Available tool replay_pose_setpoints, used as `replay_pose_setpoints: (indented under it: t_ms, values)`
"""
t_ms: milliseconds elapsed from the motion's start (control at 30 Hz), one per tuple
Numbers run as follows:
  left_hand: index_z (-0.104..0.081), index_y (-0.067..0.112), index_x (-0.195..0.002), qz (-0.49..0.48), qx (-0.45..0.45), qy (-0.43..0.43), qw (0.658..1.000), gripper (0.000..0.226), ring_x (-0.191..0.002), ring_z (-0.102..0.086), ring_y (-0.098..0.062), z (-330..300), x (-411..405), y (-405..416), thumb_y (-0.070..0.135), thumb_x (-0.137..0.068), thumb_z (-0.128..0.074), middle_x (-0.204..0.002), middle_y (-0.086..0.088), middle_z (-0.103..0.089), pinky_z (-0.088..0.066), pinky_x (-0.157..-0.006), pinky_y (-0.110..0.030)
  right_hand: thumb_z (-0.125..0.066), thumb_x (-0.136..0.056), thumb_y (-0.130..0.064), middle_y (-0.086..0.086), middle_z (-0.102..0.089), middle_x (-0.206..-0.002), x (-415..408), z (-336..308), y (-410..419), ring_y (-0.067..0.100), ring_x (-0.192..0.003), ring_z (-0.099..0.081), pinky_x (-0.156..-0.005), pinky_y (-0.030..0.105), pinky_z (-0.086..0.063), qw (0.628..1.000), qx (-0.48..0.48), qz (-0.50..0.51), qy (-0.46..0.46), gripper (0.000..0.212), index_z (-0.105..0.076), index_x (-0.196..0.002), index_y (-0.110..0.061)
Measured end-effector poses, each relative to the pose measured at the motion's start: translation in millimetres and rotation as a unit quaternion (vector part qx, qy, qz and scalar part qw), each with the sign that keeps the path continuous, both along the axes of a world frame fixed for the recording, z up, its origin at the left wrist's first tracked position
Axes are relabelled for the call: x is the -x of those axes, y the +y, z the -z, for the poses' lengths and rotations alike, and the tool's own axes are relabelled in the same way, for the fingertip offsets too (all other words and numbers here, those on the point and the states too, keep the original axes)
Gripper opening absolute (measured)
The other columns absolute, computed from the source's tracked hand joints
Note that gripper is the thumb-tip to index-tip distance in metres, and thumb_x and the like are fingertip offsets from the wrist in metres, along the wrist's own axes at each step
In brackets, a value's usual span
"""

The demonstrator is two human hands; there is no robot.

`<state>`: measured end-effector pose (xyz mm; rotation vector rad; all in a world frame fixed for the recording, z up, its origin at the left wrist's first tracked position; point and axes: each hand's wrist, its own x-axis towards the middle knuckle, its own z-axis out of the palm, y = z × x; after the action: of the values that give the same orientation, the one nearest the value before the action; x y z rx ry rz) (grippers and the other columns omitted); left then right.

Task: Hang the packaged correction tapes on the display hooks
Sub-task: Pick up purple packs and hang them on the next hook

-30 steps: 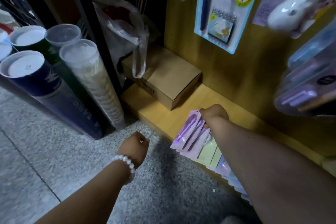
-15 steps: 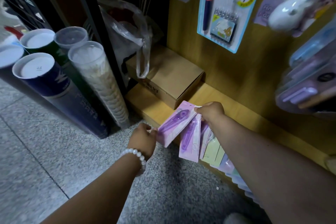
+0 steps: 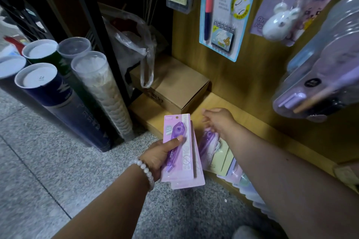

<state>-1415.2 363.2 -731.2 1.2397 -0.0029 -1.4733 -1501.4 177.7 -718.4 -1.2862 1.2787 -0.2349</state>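
Your left hand (image 3: 161, 153) grips two purple correction tape packs (image 3: 181, 151), thumb across the top blister, hang holes up, probably ready for hooks. Your right hand (image 3: 218, 120) is open, holding nothing, over the remaining packs (image 3: 223, 153) on the shelf (image 3: 262, 128) just right.

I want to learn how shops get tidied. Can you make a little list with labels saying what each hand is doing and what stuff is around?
Left hand: left hand grips purple correction tape packs, thumb on the front pack
Packs held: at least two, stacked
Right hand: right hand open, fingers relaxed, above the pile of packs
Pile: purple, yellow and pale packs lying along the wooden shelf edge
Beside: cardboard box on the shelf
Above: pen pack hanging on the wooden panel
Left side: tubes with white caps standing on the floor
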Motion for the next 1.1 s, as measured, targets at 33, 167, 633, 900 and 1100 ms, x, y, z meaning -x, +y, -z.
replay_pose_setpoints:
  t_ms: [33,167,633,900,1100]
  values:
    - [-0.07,-0.001,-0.096,-0.004,-0.003,-0.003,1.0,0.044,-0.061,-0.071,-0.028,4,-1,-1,0.025,-0.062,-0.077,-0.081,-0.02,-0.074,-0.061,-0.061,-0.037,-0.06,-0.094,-0.023,0.007,-0.058,-0.071,6,5,-10,0.015,-0.047,-0.05,-0.033,0.016,-0.028,0.998,0.026,0.036,0.04,0.019,-0.057,-0.083,-0.007]
    - [-0.07,-0.001,-0.095,-0.015,-0.015,-0.004,1.0,0.044,-0.062,-0.071,-0.029,19,-5,1,0.026,-0.06,-0.079,-0.082,-0.021,-0.074,-0.06,-0.063,-0.037,-0.063,-0.091,-0.037,0.007,-0.056,-0.056,27,30,-37,0.018,-0.042,-0.047,-0.044,0.023,-0.036,0.975,0.043,0.097,0.195,0.044,-0.056,-0.062,-0.004]
    - [-0.065,-0.005,-0.116,-0.019,-0.051,0.034,0.998,0.061,-0.066,-0.069,-0.03,46,-10,7,0.023,-0.064,-0.083,-0.094,-0.025,-0.068,-0.061,-0.066,-0.039,-0.061,-0.091,-0.015,0.0,-0.046,-0.068,16,59,-52,0.013,-0.057,-0.044,-0.055,0.023,-0.041,0.972,0.021,-0.001,0.234,0.032,-0.044,-0.064,-0.017]
    - [-0.067,-0.003,-0.111,-0.121,-0.069,-0.037,0.99,0.058,-0.071,-0.069,-0.033,28,-25,25,0.022,-0.06,-0.08,-0.093,-0.026,-0.072,-0.058,-0.076,-0.049,-0.059,-0.094,-0.019,0.013,-0.062,-0.089,-1,14,-22,0.024,-0.065,-0.057,-0.054,0.027,-0.045,0.993,0.01,-0.014,0.121,0.013,-0.056,-0.092,-0.006]
    - [-0.065,0.0,-0.11,-0.185,-0.039,-0.116,0.975,0.024,-0.052,-0.069,-0.022,-8,-27,35,-0.002,-0.086,-0.065,-0.07,-0.012,-0.074,-0.058,-0.049,-0.034,-0.059,-0.095,-0.016,0.016,-0.06,-0.084,-7,-36,14,0.015,-0.053,-0.042,-0.036,0.017,-0.032,0.997,0.041,-0.064,0.009,0.009,-0.057,-0.095,-0.007]
